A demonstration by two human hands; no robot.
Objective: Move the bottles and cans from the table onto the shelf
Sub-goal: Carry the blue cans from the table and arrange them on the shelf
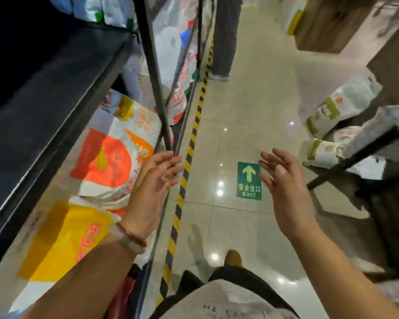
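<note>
My left hand (151, 183) is raised beside the black metal shelf (62, 93) on the left, fingers spread and holding nothing. It hovers close to the shelf's upright post (157, 88). My right hand (283, 183) is held up over the aisle floor, also open and empty, palm turned inward. No bottles or cans show in this view. The shelf board at the upper left is dark and bare where I can see it.
Large printed sacks (111, 162) lie on the shelf's lowest level. A yellow-black striped tape (189, 153) runs along the floor beside it. A green EXIT sign (249, 180) is stuck on the tiles. More sacks (341, 104) and a dark table leg (355, 155) stand on the right. Another person's legs (224, 42) are further up the aisle.
</note>
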